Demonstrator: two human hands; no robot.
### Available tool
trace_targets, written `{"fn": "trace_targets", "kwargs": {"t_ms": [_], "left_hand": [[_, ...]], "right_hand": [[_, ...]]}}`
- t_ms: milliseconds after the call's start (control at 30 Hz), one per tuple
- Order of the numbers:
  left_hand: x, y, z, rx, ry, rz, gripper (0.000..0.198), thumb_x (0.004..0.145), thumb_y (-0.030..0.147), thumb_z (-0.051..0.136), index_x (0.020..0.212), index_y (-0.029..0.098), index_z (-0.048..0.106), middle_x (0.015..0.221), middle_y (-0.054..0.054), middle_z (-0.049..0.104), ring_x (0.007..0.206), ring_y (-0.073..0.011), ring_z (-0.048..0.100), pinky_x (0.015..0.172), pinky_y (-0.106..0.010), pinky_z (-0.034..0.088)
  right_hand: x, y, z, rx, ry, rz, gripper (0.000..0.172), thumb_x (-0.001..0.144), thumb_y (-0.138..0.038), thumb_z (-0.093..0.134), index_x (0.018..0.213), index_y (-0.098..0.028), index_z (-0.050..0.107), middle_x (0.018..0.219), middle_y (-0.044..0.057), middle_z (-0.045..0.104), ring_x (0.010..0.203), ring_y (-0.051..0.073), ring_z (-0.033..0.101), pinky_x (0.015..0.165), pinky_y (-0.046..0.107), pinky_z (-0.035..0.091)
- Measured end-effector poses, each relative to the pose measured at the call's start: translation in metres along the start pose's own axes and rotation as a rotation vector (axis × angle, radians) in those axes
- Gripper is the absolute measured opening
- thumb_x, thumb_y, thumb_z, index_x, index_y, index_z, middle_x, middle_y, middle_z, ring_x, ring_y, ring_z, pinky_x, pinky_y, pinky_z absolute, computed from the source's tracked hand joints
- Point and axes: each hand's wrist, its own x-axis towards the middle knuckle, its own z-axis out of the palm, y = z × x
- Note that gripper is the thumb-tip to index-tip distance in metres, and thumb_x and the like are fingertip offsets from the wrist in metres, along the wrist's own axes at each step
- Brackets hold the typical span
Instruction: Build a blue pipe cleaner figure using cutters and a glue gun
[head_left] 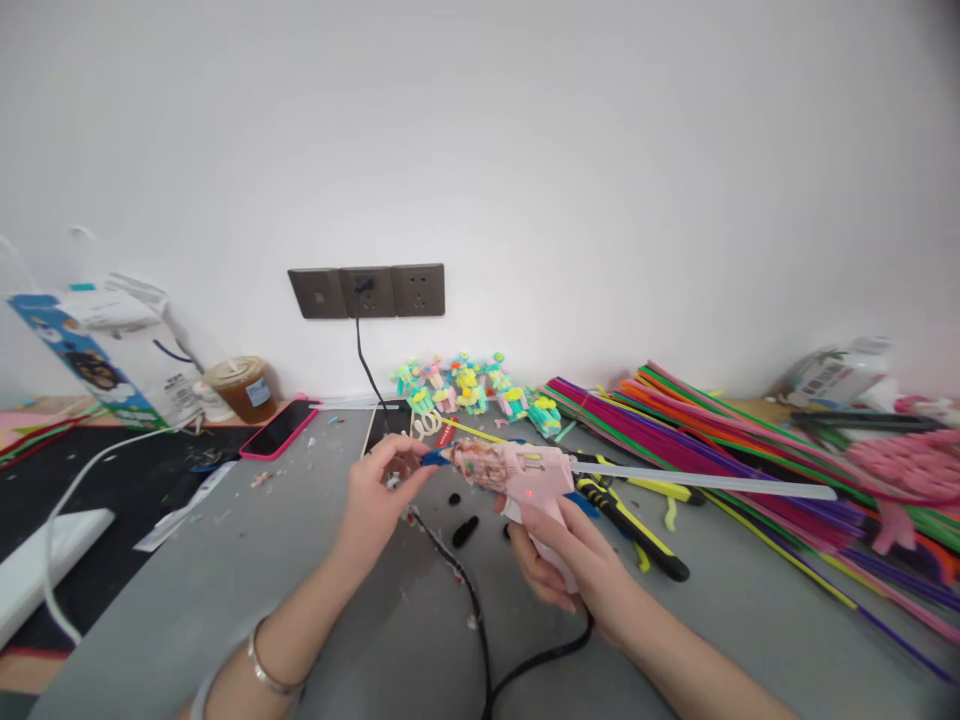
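Glue gun of pale pink plastic (536,472), its long axis sideways above the grey surface (225,560), points its crusted nozzle (472,464) left to the small blue piece (433,458), which the left hand (381,497) pinches between its fingers, while the right hand (566,555) wraps the gun's handle.

A glue gun (544,470), pliers (637,530) and pipe cleaners (750,502) mark a craft workspace.

At the tip of the glue gun (536,468), the left hand (384,482) partly hides a blue piece (433,458); rightward, pipe cleaners (735,450) leave view.
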Motion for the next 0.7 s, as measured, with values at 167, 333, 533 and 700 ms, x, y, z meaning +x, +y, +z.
{"fn": "trace_targets", "kwargs": {"t_ms": [167, 333, 533, 700], "left_hand": [[-0.0008, 0.0000, -0.0001, 0.007, -0.013, 0.036, 0.007, 0.080, 0.024, 0.070, 0.084, 0.019, 0.068, 0.079, -0.002, 0.067, 0.065, -0.0128, 0.055, 0.064, -0.024, 0.046], [-0.0018, -0.0013, -0.0009, 0.022, -0.026, 0.059, 0.006, 0.080, 0.022, 0.070, 0.084, 0.019, 0.069, 0.080, -0.002, 0.066, 0.065, -0.0129, 0.054, 0.064, -0.025, 0.045], [-0.0015, -0.0040, -0.0007, 0.059, -0.036, 0.064, 0.006, 0.081, 0.022, 0.070, 0.086, 0.019, 0.069, 0.082, -0.002, 0.067, 0.066, -0.0133, 0.056, 0.065, -0.025, 0.046], [-0.0003, -0.0004, -0.0003, 0.024, 0.002, 0.058, 0.006, 0.081, 0.023, 0.070, 0.084, 0.019, 0.068, 0.079, -0.001, 0.067, 0.065, -0.0126, 0.056, 0.063, -0.024, 0.046]], "right_hand": [[-0.0010, 0.0009, 0.0018, 0.004, 0.000, 0.023, 0.048, 0.078, -0.064, 0.069, 0.083, -0.020, 0.051, 0.043, -0.013, 0.037, 0.031, 0.002, 0.019, 0.031, 0.018, 0.016], [-0.0010, 0.0006, 0.0026, -0.016, -0.008, 0.030, 0.050, 0.077, -0.066, 0.068, 0.083, -0.019, 0.052, 0.043, -0.013, 0.037, 0.031, 0.003, 0.020, 0.031, 0.018, 0.016], [-0.0016, -0.0001, 0.0035, -0.007, 0.004, 0.042, 0.052, 0.075, -0.067, 0.070, 0.081, -0.021, 0.049, 0.042, -0.014, 0.037, 0.031, 0.002, 0.018, 0.030, 0.017, 0.015], [-0.0015, -0.0033, 0.0039, -0.031, 0.029, 0.031, 0.050, 0.076, -0.066, 0.069, 0.082, -0.019, 0.051, 0.043, -0.013, 0.037, 0.032, 0.002, 0.019, 0.030, 0.017, 0.015]]}}
